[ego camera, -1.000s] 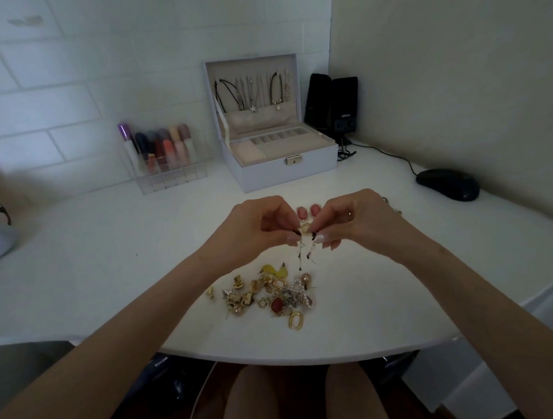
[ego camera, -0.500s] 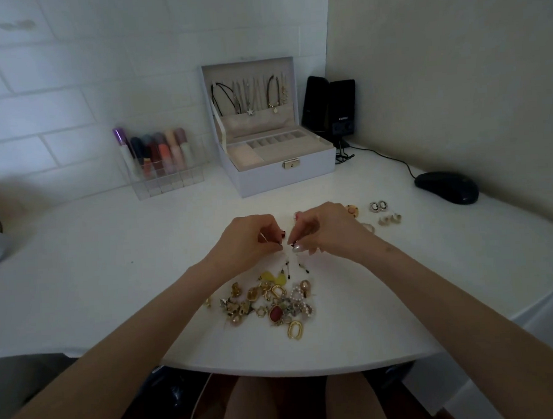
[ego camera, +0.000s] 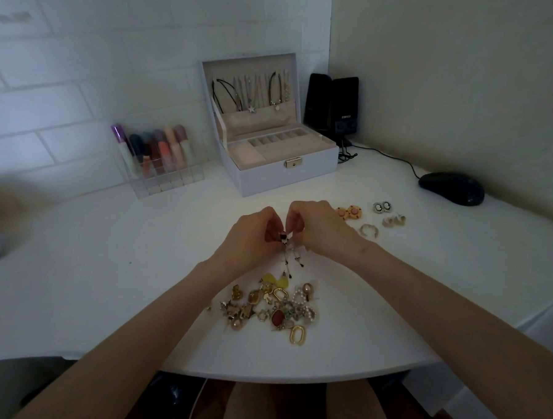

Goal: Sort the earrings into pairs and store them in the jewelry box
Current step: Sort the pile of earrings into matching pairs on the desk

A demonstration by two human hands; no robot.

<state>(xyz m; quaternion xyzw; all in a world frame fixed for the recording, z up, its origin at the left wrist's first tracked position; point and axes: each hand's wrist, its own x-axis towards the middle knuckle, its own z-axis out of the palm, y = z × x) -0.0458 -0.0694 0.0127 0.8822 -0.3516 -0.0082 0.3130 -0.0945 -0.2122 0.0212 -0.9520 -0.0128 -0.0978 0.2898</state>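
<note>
hands: you're pinching the drop earrings (ego camera: 289,256) with left hand (ego camera: 254,237) and right hand (ego camera: 319,228).
risk: they're dangling over the pile (ego camera: 274,307) at 6 o'clock; may snag.

Dangling earrings (ego camera: 289,247) partly behind fingers (ego camera: 271,228)

Bare table (ego camera: 118,269) runs left of the earring pile (ego camera: 274,308) up to the jewelry box (ego camera: 280,178); sorted pairs (ego camera: 382,207) lie right.
</note>
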